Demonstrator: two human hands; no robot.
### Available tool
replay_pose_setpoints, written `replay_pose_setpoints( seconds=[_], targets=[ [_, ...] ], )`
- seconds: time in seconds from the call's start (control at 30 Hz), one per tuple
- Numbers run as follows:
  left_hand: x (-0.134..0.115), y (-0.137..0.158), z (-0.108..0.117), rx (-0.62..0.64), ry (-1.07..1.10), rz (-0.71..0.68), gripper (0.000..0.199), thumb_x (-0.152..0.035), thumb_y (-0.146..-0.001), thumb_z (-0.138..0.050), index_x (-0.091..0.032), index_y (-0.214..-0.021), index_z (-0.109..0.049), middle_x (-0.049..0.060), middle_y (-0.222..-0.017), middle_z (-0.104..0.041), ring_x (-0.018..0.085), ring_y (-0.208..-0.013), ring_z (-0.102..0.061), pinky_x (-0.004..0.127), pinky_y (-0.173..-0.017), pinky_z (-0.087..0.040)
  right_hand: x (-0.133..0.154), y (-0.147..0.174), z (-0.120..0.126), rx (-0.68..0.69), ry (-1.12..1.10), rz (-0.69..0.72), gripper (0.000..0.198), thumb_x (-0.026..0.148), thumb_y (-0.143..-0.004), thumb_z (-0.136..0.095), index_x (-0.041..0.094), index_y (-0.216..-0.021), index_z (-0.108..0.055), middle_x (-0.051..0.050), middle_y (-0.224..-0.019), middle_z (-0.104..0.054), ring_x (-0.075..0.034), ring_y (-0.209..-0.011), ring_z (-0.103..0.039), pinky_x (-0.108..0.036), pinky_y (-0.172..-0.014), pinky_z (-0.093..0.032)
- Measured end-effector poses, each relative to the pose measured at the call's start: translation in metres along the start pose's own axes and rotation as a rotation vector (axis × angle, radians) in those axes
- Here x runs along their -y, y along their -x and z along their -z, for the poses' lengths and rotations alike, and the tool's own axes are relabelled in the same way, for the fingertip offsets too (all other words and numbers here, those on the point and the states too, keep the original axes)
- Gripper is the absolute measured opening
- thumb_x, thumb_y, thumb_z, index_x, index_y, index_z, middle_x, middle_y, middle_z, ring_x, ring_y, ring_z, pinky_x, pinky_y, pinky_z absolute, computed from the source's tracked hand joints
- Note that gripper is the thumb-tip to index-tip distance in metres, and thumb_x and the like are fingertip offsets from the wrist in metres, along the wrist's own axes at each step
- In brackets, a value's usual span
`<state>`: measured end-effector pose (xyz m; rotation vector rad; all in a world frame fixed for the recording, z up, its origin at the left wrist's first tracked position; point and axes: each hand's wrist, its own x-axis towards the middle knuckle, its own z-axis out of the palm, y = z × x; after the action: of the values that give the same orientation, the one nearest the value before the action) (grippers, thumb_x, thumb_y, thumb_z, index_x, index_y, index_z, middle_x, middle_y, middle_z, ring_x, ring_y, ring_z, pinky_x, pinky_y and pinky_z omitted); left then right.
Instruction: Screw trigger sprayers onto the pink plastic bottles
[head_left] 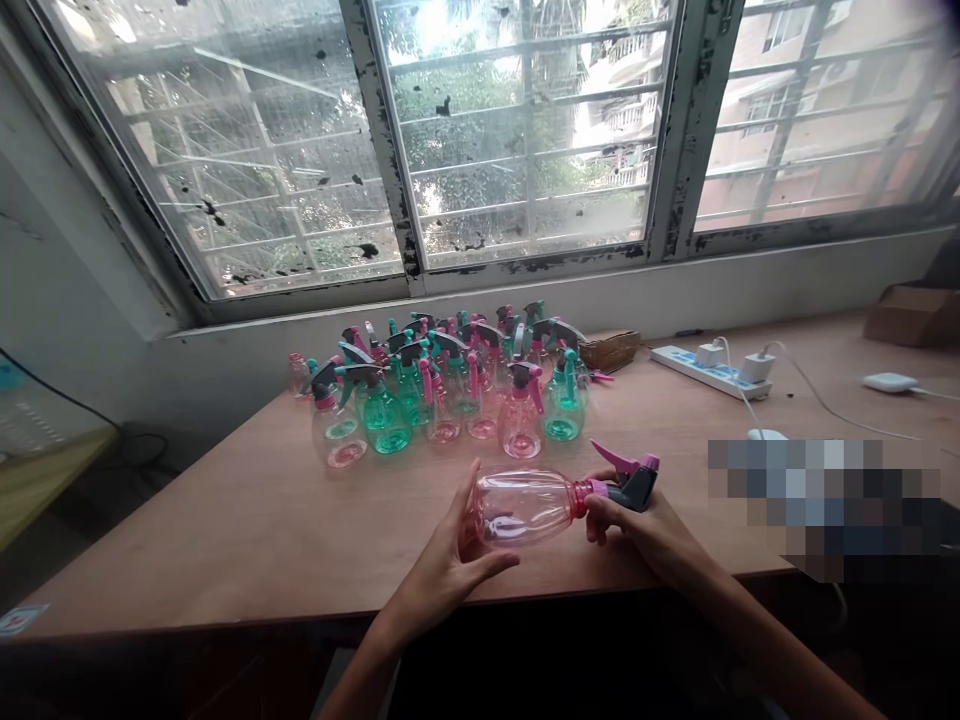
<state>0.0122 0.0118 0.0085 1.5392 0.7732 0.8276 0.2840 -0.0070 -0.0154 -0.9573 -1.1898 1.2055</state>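
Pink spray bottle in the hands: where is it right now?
In the head view, the pink spray bottle is sideways, right of centre, between the left hand at its base and the right hand at its neck, nearer than the clustered bottles.

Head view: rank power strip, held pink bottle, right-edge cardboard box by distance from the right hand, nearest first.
1. Held pink bottle: neck in the right hand.
2. Power strip: beyond the hand, to its right.
3. Cardboard box: far right, toward the back.
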Motion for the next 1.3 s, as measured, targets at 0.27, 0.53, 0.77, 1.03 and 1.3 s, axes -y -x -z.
replay_pose_setpoints(
  seconds=[0.27,0.53,0.77,1.03,1.3],
  targets=[
    [-0.006,0.002,-0.002,-0.001,0.025,-0.014,0.105,-0.028,-0.083,-0.08,-0.035,-0.162,-0.011,0.011,-0.162,-0.039,0.032,-0.148,-0.039,0.048,-0.122,-0.033,0.005,0.001,-0.002,0.0,0.067,0.031,0.045,0.053,-0.083,-0.079,0.017,-0.102,-0.06,-0.003,-0.065,-0.071,-0.02,-0.059,-0.063,-0.032,-0.063,-0.049],
    [-0.007,0.002,-0.004,0.026,0.031,-0.029,0.102,-0.03,-0.085,-0.078,-0.034,-0.162,-0.012,0.01,-0.167,-0.03,0.034,-0.152,-0.032,0.048,-0.123,-0.032,0.004,0.002,0.0,0.028,0.084,0.039,0.039,0.05,-0.086,-0.078,0.017,-0.1,-0.061,-0.002,-0.065,-0.071,-0.02,-0.06,-0.063,-0.032,-0.065,-0.048],
    [0.0,0.002,-0.003,-0.031,-0.09,-0.061,0.106,-0.027,-0.085,-0.078,-0.04,-0.161,-0.006,0.008,-0.167,-0.029,0.034,-0.15,-0.036,0.053,-0.124,-0.027,0.005,0.002,0.0,0.003,0.1,0.047,0.039,0.051,-0.086,-0.077,0.017,-0.099,-0.061,-0.003,-0.064,-0.07,-0.021,-0.06,-0.063,-0.034,-0.065,-0.049],
    [-0.002,0.002,-0.003,-0.011,-0.085,-0.039,0.099,-0.033,-0.089,-0.074,-0.035,-0.162,-0.009,0.009,-0.164,-0.037,0.033,-0.147,-0.041,0.048,-0.122,-0.036,0.006,0.003,-0.001,0.005,0.126,0.062,0.04,0.051,-0.085,-0.078,0.017,-0.098,-0.064,-0.003,-0.064,-0.071,-0.021,-0.06,-0.064,-0.034,-0.066,-0.05],
    [-0.01,0.004,-0.008,-0.052,-0.124,-0.049,0.109,-0.03,-0.081,-0.081,-0.031,-0.163,-0.009,0.012,-0.16,-0.043,0.036,-0.147,-0.041,0.052,-0.122,-0.034,0.003,0.003,0.0,0.018,0.158,0.063,0.041,0.054,-0.084,-0.077,0.018,-0.097,-0.064,-0.003,-0.065,-0.071,-0.021,-0.057,-0.064,-0.034,-0.064,-0.05]
  ],
)
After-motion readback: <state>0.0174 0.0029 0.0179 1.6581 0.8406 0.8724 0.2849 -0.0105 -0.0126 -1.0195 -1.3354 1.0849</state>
